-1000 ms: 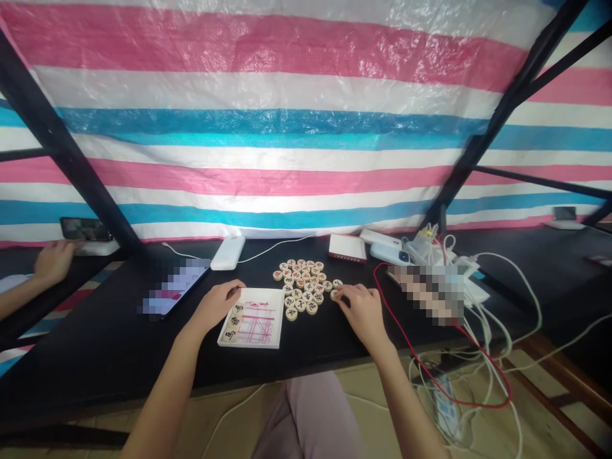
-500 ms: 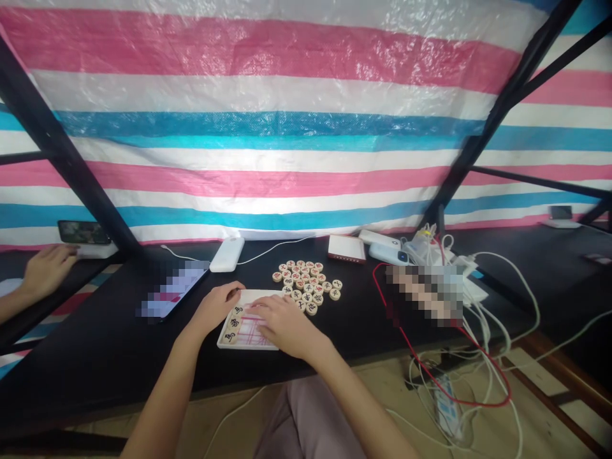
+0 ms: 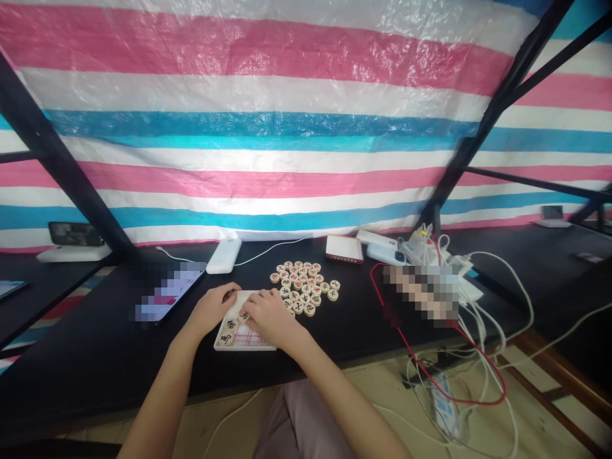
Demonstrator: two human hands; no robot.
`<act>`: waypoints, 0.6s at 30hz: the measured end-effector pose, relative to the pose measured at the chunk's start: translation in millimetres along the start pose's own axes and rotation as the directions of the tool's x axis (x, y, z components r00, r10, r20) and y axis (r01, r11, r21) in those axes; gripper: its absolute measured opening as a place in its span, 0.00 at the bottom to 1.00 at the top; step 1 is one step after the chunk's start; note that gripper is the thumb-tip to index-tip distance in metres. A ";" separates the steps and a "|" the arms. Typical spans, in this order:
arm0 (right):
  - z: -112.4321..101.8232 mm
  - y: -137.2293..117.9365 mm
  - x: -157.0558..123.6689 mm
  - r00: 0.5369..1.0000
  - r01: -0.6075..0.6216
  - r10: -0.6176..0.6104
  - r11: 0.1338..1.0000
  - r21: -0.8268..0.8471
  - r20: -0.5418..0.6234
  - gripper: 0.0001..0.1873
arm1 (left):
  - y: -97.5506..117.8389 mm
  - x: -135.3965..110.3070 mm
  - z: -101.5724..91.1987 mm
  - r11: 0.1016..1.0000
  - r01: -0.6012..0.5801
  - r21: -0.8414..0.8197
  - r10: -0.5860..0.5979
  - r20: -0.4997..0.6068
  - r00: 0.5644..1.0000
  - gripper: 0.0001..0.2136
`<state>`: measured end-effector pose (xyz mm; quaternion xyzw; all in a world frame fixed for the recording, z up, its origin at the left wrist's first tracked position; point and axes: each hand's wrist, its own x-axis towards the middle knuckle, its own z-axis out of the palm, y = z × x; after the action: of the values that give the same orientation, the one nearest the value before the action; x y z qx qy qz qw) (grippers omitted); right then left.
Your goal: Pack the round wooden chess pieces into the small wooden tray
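Observation:
A small white tray (image 3: 261, 344) with red grid lines lies near the front edge of the black table (image 3: 95, 357). Two round wooden chess pieces (image 3: 228, 331) lie along its left side. My left hand (image 3: 210, 310) has its fingers curled on the tray's far left corner. My right hand (image 3: 268, 317) hovers over the tray with fingers pinched on a chess piece (image 3: 243, 316) at its upper left part. A pile of several more chess pieces (image 3: 304, 287) lies just behind and to the right of the tray.
A blurred phone (image 3: 169, 293) lies left of the tray and a white power bank (image 3: 224, 255) behind it. A red-and-white box (image 3: 344, 249), chargers and tangled cables (image 3: 459, 299) crowd the right. A power strip (image 3: 442, 398) lies on the floor. Black frame bars slant on both sides.
My right hand left the pile and came left over the tray, pinching a piece. My left hand stayed on the tray corner. Another person's hand at the far left has gone from view.

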<state>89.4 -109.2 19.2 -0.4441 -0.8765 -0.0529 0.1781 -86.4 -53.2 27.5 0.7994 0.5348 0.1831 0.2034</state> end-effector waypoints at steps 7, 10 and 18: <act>-9.9 3.6 -3.4 0.999 -0.045 0.048 0.992 0.122 -0.021 0.06 | -1.0 -0.6 -0.1 1.000 -0.006 0.000 0.006 0.001 1.000 0.13; -24.4 15.3 -24.6 0.977 -0.155 0.179 0.969 0.191 -0.118 0.05 | -0.6 -1.0 -0.9 1.000 -0.002 0.003 0.001 0.005 1.000 0.13; -52.8 75.9 -110.6 0.788 -0.527 0.522 0.846 0.079 -0.327 0.12 | 5.2 -0.9 -1.9 1.000 0.019 0.000 -0.019 -0.010 1.000 0.13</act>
<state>223.9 -160.9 23.7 -0.6555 -0.6746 -0.0837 0.3290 -83.6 -55.6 31.7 0.7935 0.5432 0.1851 0.2023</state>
